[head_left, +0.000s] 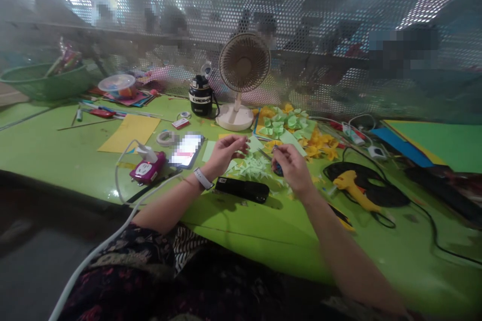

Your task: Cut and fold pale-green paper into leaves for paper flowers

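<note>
My left hand (226, 153) is raised above the green table (68, 150), fingers curled and pinched on a small pale green paper piece (253, 144). My right hand (291, 165) is closed around a pair of scissors (274, 161) with a dark handle, blades pointing left toward the paper. Beneath both hands lies a heap of cut pale green paper strips (252, 168). A black rectangular case (243, 189) lies just in front of my left wrist, which wears a white watch.
A small fan (241, 80) and a black jar (201, 98) stand behind. Green and yellow paper flowers (297, 130) lie to the right, with a yellow glue gun (356, 188) and cables. A phone (186, 150), pink charger (147, 168), tape roll (166, 137), yellow sheet (130, 133) and green basket (41, 80) lie left.
</note>
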Demonstrator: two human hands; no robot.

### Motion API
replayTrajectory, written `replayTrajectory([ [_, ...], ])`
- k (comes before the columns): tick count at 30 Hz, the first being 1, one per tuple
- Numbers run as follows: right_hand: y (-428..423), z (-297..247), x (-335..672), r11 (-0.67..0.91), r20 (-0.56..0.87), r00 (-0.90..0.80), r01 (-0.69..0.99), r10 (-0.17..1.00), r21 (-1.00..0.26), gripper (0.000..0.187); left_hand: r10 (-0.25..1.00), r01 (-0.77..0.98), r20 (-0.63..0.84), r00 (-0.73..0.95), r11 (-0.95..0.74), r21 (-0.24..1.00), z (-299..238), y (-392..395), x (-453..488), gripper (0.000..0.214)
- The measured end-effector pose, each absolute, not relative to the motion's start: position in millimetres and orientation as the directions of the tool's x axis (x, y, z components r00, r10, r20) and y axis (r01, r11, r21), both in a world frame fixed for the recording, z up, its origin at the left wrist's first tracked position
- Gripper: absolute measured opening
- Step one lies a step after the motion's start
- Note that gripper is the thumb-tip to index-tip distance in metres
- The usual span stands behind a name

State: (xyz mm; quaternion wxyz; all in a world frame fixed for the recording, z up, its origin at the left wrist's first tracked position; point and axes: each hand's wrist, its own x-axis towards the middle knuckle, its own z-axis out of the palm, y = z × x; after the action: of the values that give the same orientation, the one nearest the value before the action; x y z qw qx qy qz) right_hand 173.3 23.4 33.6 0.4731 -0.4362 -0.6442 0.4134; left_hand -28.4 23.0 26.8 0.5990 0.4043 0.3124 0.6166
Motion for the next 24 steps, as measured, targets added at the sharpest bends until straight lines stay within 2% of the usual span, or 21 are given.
replayTrajectory([
  [5, 18.4, 42.6, 169.5, 0.067, 0.077, -0.194, -0.059, 0.978, -0.996, 0.046, 0.973, -0.449, 0.111, 0.200, -0.010, 0.894, 24.5, 20.2, -25.8, 0.034],
  [11, 8.0, 43.8, 164.8, -0.068, -0.058, -0.335, -0.018, 0.941, -0.998, 0.046, 0.955, -0.427, 0.105, 0.279, 0.025, 0.904, 20.9, 17.1, -20.5, 0.034],
  [15, 5.4, 40.1, 160.4, -0.077, -0.064, -0.377, -0.020, 0.924, -0.997, 0.043, 0.952, -0.427, 0.114, 0.285, 0.019, 0.904, 15.3, 17.9, -17.9, 0.029],
  [20, 4.4, 39.8, 157.6, -0.049, -0.033, -0.328, -0.042, 0.944, -0.998, 0.043, 0.944, -0.479, 0.160, 0.290, -0.001, 0.878, 13.5, 17.9, -15.4, 0.020],
  [24, 4.7, 39.7, 158.4, -0.059, -0.031, -0.317, -0.079, 0.948, -0.995, 0.041, 0.923, -0.505, 0.154, 0.352, 0.049, 0.862, 14.9, 16.3, -15.0, 0.016],
])
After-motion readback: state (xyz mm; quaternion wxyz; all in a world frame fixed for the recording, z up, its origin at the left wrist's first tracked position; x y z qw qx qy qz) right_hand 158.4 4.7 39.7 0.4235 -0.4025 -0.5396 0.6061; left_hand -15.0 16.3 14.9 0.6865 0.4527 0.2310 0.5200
